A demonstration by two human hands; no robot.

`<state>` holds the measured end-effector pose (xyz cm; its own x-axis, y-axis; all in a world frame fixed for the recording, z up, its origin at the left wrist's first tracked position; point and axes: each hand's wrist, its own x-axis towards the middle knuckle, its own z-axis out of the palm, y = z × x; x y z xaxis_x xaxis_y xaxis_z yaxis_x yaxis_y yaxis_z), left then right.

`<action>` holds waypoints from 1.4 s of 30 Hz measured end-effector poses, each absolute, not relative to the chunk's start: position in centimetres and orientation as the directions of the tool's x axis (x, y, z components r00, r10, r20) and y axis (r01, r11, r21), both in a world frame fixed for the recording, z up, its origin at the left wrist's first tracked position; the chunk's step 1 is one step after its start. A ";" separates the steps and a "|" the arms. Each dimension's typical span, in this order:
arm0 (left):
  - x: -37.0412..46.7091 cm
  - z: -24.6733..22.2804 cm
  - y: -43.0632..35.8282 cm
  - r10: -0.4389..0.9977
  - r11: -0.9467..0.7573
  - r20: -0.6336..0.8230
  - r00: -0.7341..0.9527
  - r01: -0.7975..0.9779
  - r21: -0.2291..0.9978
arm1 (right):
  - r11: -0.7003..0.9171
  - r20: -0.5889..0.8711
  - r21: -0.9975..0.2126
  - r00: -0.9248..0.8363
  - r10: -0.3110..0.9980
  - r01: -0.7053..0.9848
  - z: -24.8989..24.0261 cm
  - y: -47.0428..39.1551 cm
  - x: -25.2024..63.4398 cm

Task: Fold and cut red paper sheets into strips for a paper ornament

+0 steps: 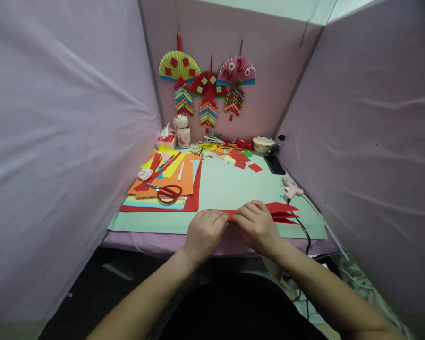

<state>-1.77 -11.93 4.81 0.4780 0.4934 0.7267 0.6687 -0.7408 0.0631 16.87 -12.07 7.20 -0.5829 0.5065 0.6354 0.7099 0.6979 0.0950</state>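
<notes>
A strip of folded red paper [281, 208] lies across the front of the table, its right end fanned out in pleated layers. My left hand [206, 231] pinches the paper near its middle, fingers closed. Close beside it, my right hand [257, 225] is closed on the same paper, the two hands almost touching. My fingers cover most of the middle of the paper. To the left, red-handled scissors [168, 192] rest on a pile of coloured paper sheets [194, 203].
A pink glue gun [291, 189] with a black cord lies at the right, near a black phone [274, 165]. Red paper squares [255, 167], a lidded bowl [263, 143], a cup [182, 132] and a tissue box [166, 140] stand or lie farther back. Paper fan decorations [208, 85] hang on the wall.
</notes>
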 end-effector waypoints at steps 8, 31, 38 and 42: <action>-2.5 4.9 -12.0 0.423 -0.761 0.791 0.441 0.647 0.047 | 0.659 0.628 0.056 -0.540 0.561 0.750 7.0 -12.2 17.2; -2.0 6.1 -12.2 0.534 -0.703 0.688 0.491 0.711 0.038 | 0.630 0.593 0.170 -0.590 0.549 0.758 7.7 -11.7 16.5; -2.3 6.0 -12.1 0.466 -0.719 0.749 0.471 0.695 0.011 | 0.616 0.581 0.116 -0.557 0.594 0.779 8.1 -12.2 17.1; -1.7 6.1 -12.3 0.505 -0.726 0.713 0.486 0.686 0.046 | 0.619 0.579 0.154 -0.577 0.575 0.771 8.2 -12.3 17.1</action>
<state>-1.73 -12.29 6.11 0.4863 0.5050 0.7131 0.6861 -0.7261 0.0463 17.12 -12.34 8.20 -0.5775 0.5752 0.5793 0.7705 0.6185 0.1539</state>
